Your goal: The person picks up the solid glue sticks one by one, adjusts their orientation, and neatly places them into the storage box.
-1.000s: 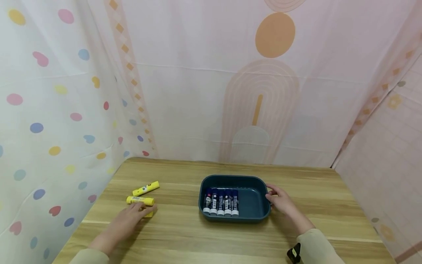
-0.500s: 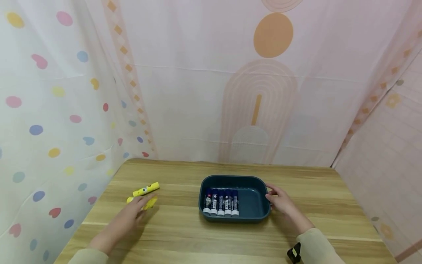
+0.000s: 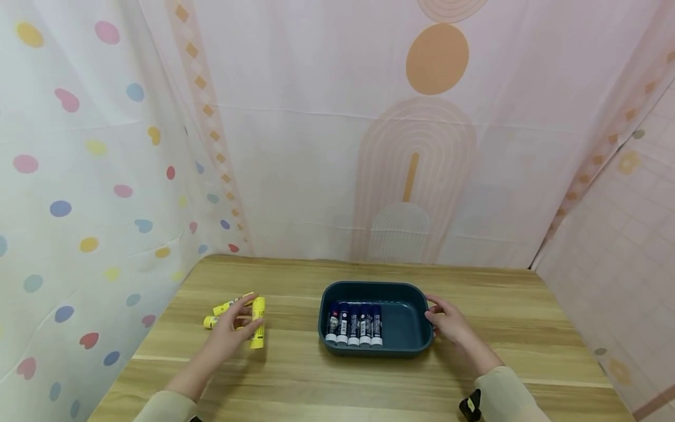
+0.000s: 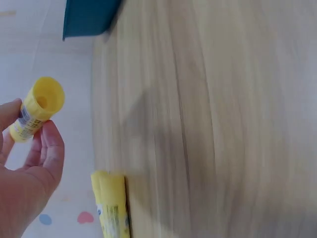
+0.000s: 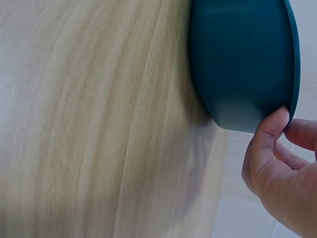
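Note:
My left hand pinches a yellow glue stick between fingers and thumb, nearly upright at the left of the table. Seen from the left wrist, the hollow yellow end of this glue stick faces the camera. My right hand grips the right end of a dark teal tray, with fingertips at its rim. Several dark blue glue sticks with white ends lie side by side in the tray's left half. Behind my left hand lie two more yellow glue sticks, partly covered by it.
The wooden table runs back to a patterned curtain. A dotted curtain hangs along the left side, and another curtain borders the right. A black band sits at the right sleeve.
My left hand has lifted one yellow glue stick, moved it right and turned it nearly upright. My right hand and the tray stay in place.

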